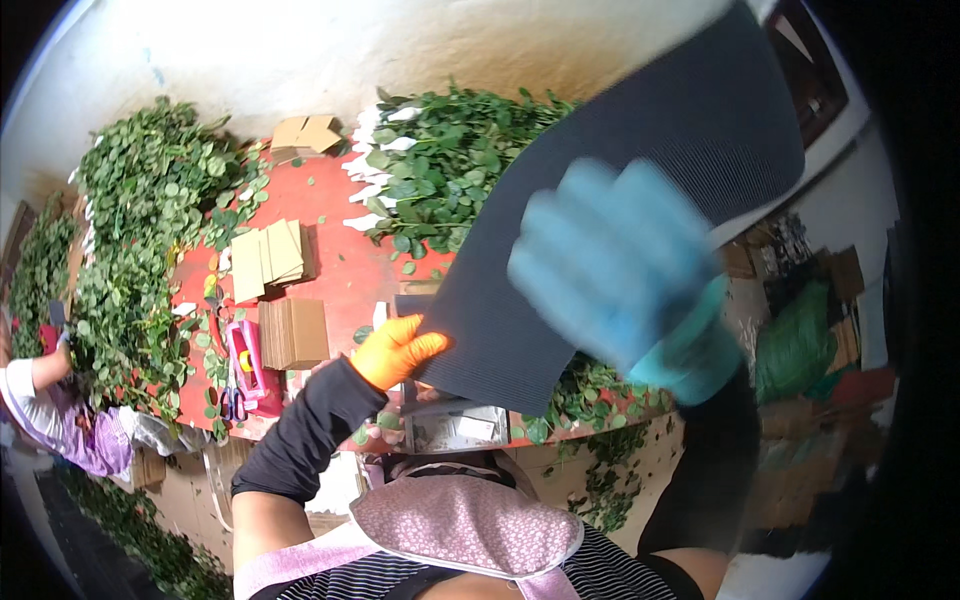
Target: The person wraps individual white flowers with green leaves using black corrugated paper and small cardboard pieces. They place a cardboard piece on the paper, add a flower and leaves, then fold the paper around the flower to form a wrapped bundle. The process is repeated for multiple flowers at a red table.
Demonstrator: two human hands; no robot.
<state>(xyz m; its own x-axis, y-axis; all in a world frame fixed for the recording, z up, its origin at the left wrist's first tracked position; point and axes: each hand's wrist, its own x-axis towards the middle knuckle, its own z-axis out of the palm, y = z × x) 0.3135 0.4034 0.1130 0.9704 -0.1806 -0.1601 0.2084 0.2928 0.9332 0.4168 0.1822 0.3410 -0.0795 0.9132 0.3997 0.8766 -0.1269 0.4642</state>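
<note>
A large black sheet with fine ribs (640,130) slants up from the table's front edge toward the upper right, its upper part curving. My left hand (398,352), in an orange glove, is closed on the sheet's lower left edge, thumb over the near face. In front of the sheet's middle is my right hand (615,255), in a blue glove and smeared by motion. Whether it touches the sheet I cannot tell. Below the sheet, at the front edge, a grey metal tray (425,428) holds a small white piece.
On the red table (345,245) lie leafy stems with white-wrapped ends (450,150), a leafy heap (150,170), stacked cardboard pieces (292,335), a pink tape dispenser (254,370) and scissors (233,402). Another person's arm (48,368) reaches in at left. A green bag (795,335) stands at right.
</note>
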